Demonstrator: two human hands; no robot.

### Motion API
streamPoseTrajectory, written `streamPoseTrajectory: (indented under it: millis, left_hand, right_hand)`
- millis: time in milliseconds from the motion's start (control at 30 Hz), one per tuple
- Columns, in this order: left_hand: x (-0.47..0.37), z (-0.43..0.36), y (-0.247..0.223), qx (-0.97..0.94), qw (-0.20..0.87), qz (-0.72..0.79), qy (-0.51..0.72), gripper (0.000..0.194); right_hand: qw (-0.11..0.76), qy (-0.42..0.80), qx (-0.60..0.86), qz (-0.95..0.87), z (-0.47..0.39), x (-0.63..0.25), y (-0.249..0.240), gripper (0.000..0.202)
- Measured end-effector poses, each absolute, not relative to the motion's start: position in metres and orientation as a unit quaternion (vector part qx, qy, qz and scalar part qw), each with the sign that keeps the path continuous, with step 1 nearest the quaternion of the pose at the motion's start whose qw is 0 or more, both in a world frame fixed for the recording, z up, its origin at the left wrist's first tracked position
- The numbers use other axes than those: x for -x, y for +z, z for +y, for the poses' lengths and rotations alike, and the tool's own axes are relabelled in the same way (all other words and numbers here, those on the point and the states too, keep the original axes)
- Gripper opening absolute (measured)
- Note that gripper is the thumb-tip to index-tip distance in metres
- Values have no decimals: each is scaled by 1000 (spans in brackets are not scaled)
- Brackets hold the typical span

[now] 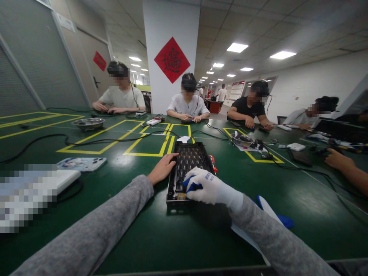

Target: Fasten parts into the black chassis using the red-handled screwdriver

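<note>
An open black case [187, 147] lies lengthwise before me, its inside lined with rows of shiny metal pieces [188, 163]. My left hand [163, 167] is bare and rests against the case's left side, fingers stretched onto the rim. A white glove with blue fingertips covers my right hand [202, 186]. It is curled low over the near right part of the case, fingers and thumb drawn together; whatever is between them is hidden. Beside its fingers shows a small yellowish patch [181, 196] in the near end. Red-orange items [213, 163] stick out along the case's right side.
A loose white-and-blue glove [273, 212] lies under my right forearm. To the left are a phone [83, 164] and a white box [66, 180]. Metal bowls [88, 123], black cables [115, 140] and yellow tape lie farther off. Several people sit around the green table [138, 237].
</note>
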State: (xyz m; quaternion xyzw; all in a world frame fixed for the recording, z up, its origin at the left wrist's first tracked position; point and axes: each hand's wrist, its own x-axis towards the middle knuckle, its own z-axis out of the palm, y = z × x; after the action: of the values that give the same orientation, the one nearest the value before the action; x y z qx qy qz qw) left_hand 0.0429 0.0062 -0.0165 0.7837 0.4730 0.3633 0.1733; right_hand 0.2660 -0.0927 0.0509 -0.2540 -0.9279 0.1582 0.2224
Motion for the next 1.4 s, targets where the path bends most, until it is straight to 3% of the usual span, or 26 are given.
streamPoseTrajectory:
  millis: [1400]
  left_hand:
    - [-44,0,-11,-790,162,473,355,44]
  right_hand:
    - [227,162,247,-928,-92,-265,51,8]
